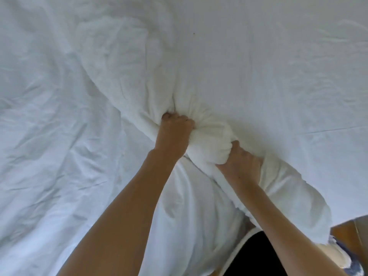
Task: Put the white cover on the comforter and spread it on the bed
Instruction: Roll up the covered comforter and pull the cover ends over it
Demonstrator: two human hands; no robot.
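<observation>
Seen from above, low in the middle of the frame: left hand (175, 134) clenched on a gathered bunch of white fabric, fingers curled into the folds. Just right of it and a little lower, right hand (241, 162) gripping the same bunched roll from the other side, thumb pressed into the cloth. Between the two hands, a thick cream-white wad, apparently the comforter (213, 144), running down toward the lower right. Across the upper right, smooth white cover (278, 66) lying flat. Over the left half, rumpled white bedding on the bed (49, 136). At the lower right corner, brown wooden floor (348, 234) and a scrap of blue-and-white cloth (352, 263).
</observation>
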